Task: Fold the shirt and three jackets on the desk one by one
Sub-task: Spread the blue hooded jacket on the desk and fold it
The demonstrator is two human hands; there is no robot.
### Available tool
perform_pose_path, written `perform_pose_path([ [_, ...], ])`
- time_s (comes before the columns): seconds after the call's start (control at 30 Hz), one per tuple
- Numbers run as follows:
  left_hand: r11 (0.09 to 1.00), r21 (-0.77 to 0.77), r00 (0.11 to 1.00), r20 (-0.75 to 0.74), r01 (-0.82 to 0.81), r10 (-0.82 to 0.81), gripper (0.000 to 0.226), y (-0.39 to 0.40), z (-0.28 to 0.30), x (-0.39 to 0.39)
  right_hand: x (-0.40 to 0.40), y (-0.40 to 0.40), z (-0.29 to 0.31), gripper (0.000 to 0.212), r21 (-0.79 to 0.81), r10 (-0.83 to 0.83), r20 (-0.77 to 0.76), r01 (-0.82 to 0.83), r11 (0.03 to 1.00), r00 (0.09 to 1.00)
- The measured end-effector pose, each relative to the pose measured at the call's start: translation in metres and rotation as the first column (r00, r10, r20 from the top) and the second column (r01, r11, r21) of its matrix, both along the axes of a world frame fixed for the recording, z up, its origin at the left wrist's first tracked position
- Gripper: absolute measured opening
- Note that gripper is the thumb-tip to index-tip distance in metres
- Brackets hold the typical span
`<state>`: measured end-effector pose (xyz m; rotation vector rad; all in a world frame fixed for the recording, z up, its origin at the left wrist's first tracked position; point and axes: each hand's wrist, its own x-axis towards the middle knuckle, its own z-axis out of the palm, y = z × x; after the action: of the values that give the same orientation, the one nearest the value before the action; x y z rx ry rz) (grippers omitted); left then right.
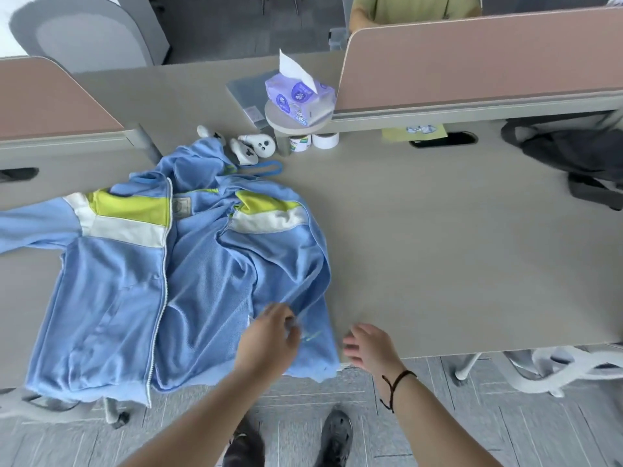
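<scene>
Jacket point(188, 271) was laid collar-away on the bench point(438, 247); its hem was pinched by the left hand point(269, 338), while the right hand point(369, 345) was held relaxed beside it.

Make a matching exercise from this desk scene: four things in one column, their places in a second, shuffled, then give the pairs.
Things:
1. blue jacket
2. tissue pack
3. dark bag
4. white controllers

Places:
A. far right of the desk
B. spread on the left half of the desk, hem at the near edge
C. on a small round shelf by the divider
D. just beyond the jacket's hood

Pairs: 1-B, 2-C, 3-A, 4-D
</scene>
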<state>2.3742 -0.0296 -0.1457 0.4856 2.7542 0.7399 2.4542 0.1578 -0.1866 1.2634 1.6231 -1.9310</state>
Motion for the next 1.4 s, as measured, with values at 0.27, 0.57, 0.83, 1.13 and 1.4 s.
perform_pose_path([
  [0.27,0.878,0.073,0.868,0.207,-0.474,0.451,0.013,-0.109,0.010,-0.014,-0.054,-0.055,0.014,0.031,0.108,0.140,-0.116,-0.128,0.986,0.983],
  [0.57,0.975,0.162,0.988,-0.003,-0.154,0.156,0.004,-0.119,0.011,0.005,-0.107,-0.088,0.014,0.058,0.445,0.335,-0.006,-0.298,0.845,0.942],
  [0.83,0.954,0.299,0.993,-0.117,0.005,0.031,0.019,-0.110,0.032,0.007,-0.132,-0.078,0.033,0.031,0.135,-0.037,-0.159,0.059,0.989,0.987],
  [1.13,0.395,0.597,0.690,0.417,-0.699,0.591,0.023,-0.141,0.037,-0.056,-0.157,-0.176,0.124,0.022,0.622,0.750,-0.450,-0.433,0.652,0.484],
  [1.4,0.603,-0.026,0.505,0.519,-0.797,0.690,0.054,-0.202,-0.028,-0.052,-0.113,-0.182,0.038,0.052,0.595,0.932,0.311,-0.803,-0.039,0.185],
])
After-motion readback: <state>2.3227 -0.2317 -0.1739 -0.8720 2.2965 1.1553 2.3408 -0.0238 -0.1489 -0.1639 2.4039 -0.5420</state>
